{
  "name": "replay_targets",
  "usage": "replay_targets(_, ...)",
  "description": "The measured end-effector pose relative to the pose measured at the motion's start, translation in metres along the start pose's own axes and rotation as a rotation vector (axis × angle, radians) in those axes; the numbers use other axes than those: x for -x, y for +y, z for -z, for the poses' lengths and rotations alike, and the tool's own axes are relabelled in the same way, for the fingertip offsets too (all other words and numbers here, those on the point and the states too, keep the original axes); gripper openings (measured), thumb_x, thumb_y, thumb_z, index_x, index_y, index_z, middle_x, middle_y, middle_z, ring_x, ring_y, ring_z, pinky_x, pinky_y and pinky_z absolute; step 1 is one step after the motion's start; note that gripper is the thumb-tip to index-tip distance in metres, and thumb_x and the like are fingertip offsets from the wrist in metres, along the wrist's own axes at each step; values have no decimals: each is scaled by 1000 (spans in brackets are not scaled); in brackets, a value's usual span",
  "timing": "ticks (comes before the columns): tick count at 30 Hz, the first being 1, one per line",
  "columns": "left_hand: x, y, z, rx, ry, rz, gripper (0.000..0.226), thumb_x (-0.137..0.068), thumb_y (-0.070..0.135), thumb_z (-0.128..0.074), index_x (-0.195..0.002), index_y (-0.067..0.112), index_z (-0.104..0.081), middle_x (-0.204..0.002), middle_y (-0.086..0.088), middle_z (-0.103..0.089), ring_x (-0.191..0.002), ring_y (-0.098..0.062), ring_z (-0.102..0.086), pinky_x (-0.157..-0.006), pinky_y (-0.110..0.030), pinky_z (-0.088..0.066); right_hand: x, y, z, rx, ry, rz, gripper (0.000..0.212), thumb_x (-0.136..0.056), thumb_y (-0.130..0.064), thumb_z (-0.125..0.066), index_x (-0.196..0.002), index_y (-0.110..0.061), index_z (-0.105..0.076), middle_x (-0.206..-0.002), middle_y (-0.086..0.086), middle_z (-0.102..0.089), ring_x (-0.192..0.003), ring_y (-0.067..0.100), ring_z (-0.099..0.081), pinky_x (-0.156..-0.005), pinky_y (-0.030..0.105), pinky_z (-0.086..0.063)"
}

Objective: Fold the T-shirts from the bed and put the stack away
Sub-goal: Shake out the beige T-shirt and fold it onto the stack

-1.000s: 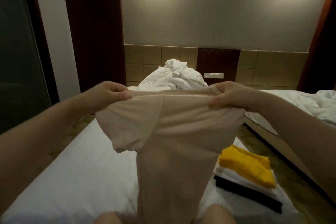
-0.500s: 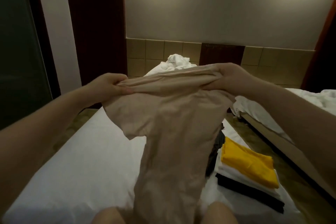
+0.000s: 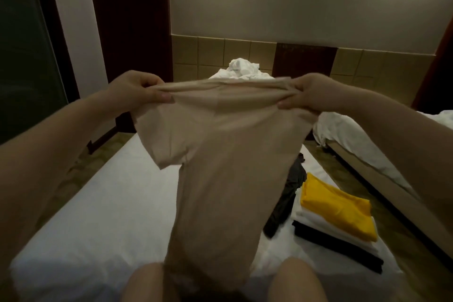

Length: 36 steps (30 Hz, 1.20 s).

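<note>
Hands hold a beige T-shirt (image 3: pixel 220 154) up over the bed (image 3: pixel 98 216): left hand (image 3: pixel 139 91) and right hand (image 3: pixel 311 93) each pinch a shoulder. Folded stack (image 3: pixel 335 218) lies on the bed, right, beside a dark garment (image 3: pixel 286 198).

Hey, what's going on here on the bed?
A person is sorting laundry at a white bed. The left hand and right hand each grip a shoulder of a beige T-shirt, holding it up stretched so it hangs down toward the knees, not yet folded. To the right lies a folded stack, yellow on top, with white and black beneath. A dark garment lies unfolded beside it.
</note>
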<state>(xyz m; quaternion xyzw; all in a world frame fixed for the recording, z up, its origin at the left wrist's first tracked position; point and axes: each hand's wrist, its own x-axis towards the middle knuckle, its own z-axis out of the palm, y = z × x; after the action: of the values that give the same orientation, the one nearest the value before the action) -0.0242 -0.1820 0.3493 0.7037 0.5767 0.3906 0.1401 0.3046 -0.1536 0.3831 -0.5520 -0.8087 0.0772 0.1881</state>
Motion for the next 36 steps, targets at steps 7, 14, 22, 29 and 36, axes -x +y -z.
replay_targets(7,-3,8,-1,-114,143,-54,18,-87,30,-61,-97,16,-62,-87,2,-53,-76,-9,-48,-65,-21,-39,0,-5,-5,-111,292,145,28,-96,-22,-49,-121,-11,-56,-107,0,-57,-96,11,-49,-79,20,-36)
replay_targets(14,16,13,12,333,32,47,14,-91,22,-53,-87,12,-62,-81,-1,-57,-64,-6,-60,-64,-25,-44,15,-1,15,-204,56,73,29,-87,-31,-63,-102,-7,-68,-99,10,-67,-86,17,-62,-79,27,-48)
replay_targets(22,28,18,17,289,-39,62,22,-89,19,-55,-72,19,-68,-86,-5,-57,-75,-18,-53,-67,-27,-43,35,4,25,-188,16,60,7,-83,-27,-69,-86,-21,-70,-87,2,-66,-81,12,-60,-71,23,-47)
replay_targets(29,35,30,24,279,-28,2,13,-89,17,-54,-84,10,-63,-84,-4,-57,-75,-17,-53,-66,-26,-42,44,4,23,-255,3,100,18,-89,-21,-62,-105,-14,-65,-101,8,-65,-89,17,-61,-77,26,-49)
replay_targets(36,40,27,16,110,-171,0,17,-92,22,-50,-92,10,-62,-91,-9,-61,-79,-22,-60,-67,-28,-48,56,2,10,110,-249,-19,39,-78,-41,-71,-95,-6,-67,-87,2,-65,-77,14,-60,-72,24,-50)
